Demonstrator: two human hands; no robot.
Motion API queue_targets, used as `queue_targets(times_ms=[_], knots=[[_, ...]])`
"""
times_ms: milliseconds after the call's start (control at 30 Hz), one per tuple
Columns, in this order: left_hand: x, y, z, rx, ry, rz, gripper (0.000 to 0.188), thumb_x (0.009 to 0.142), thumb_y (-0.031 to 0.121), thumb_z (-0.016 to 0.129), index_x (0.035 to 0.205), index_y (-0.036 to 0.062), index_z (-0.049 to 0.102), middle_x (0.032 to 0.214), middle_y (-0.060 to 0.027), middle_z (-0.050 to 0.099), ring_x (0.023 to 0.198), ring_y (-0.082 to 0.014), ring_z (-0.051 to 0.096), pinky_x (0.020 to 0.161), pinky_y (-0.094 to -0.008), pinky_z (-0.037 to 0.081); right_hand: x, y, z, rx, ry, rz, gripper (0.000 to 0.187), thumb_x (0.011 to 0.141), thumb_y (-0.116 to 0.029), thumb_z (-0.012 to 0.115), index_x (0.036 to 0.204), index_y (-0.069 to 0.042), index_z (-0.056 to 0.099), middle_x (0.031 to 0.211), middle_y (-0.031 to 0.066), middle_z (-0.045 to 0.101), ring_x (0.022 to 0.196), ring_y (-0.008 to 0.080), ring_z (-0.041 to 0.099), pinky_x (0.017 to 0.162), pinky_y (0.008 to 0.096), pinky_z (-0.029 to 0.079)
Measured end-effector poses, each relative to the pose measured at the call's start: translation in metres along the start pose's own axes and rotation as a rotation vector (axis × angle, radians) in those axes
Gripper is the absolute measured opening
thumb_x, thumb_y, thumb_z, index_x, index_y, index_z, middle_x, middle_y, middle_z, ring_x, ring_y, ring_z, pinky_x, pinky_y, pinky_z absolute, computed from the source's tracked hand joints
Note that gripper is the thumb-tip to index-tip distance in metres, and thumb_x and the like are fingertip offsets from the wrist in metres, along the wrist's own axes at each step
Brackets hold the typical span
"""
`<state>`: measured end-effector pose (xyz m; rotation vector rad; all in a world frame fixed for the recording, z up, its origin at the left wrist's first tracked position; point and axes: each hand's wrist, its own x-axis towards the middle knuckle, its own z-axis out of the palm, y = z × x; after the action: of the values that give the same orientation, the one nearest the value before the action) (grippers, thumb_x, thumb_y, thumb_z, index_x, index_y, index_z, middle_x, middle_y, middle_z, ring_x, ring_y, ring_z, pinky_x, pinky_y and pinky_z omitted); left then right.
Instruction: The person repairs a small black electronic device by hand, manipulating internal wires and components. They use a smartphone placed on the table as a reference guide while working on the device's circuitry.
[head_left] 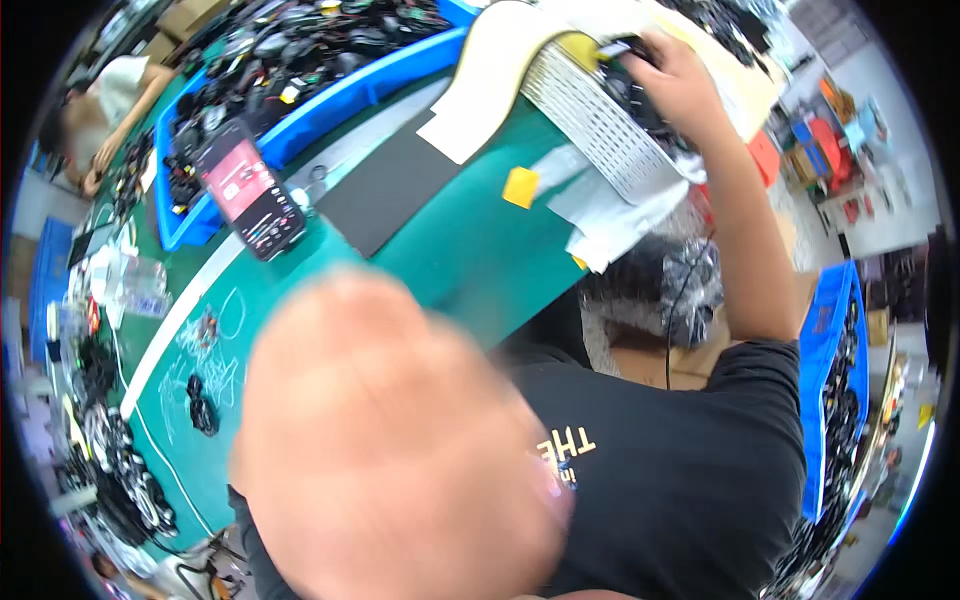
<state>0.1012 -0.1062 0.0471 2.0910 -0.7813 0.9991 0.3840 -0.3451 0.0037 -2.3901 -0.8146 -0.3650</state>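
Observation:
My left hand [380, 450] is raised very close to the camera and smeared by motion. It covers the lower middle of the view, and whether its fingers grip anything cannot be made out. At the upper right, my right hand [680, 85] reaches over a white perforated basket [600, 120] that holds black cables [635, 95]. Its thumb and fingers close on a black cable bundle [625, 47] at the basket's far end.
A phone [250, 190] with a lit screen leans by a blue bin [350, 90] full of black cables. A dark grey mat [390, 185] and yellow paper tag [520, 187] lie on the green table [480, 240]. Another blue bin [815, 400] stands right; a person [110, 110] sits far left.

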Motion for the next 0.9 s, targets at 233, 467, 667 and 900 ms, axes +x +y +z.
queue_targets(times_ms=[233,467,667,900], knots=[[0.022,0.039,-0.016,0.015,-0.322,0.344,0.023,0.076,0.024,0.058,0.085,0.0027,0.058,0.076,-0.0066,0.053,0.067,-0.0198,0.053,0.062,-0.0315,0.042,0.052,0.134,-0.025,-0.348,-0.703,0.339,0.048,0.078,-0.025,0.063,0.119,-0.002,0.052,0.1,0.0136,0.06,0.094,0.0237,0.057,0.083,0.0345,0.045],[0.032,0.046,-0.009,0.086,-0.382,0.447,0.018,0.074,0.021,0.057,0.078,0.0039,0.058,0.068,-0.0014,0.052,0.062,-0.0174,0.054,0.059,-0.0313,0.042,0.126,-0.026,0.074,-0.033,-0.14,-0.228,0.047,0.081,-0.022,0.064,0.124,-0.011,0.046,0.105,0.0096,0.054,0.085,0.0191,0.053,0.077,0.0325,0.045],[0.022,0.019,-0.002,0.064,-0.259,0.35,0.014,0.072,0.018,0.055,0.073,0.0049,0.059,0.06,0.003,0.05,0.059,-0.0153,0.055,0.056,-0.0312,0.042,0.187,-0.098,0.213,-0.369,-0.305,-0.334,0.064,0.071,-0.032,0.066,0.131,-0.029,0.045,0.12,0.0185,0.05,0.111,0.0343,0.052,0.094,0.039,0.043],[-0.109,-0.056,-0.016,-0.084,-0.191,-0.377,0.031,0.073,0.008,0.06,0.104,0.0034,0.057,0.071,-0.0048,0.052,0.061,-0.0172,0.051,0.056,-0.0292,0.04,0.184,-0.111,0.236,-0.264,-0.134,-0.153,0.027,0.084,-0.018,0.051,0.111,-0.017,0.054,0.091,0.0185,0.064,0.09,0.0342,0.062,0.078,0.0442,0.047]])
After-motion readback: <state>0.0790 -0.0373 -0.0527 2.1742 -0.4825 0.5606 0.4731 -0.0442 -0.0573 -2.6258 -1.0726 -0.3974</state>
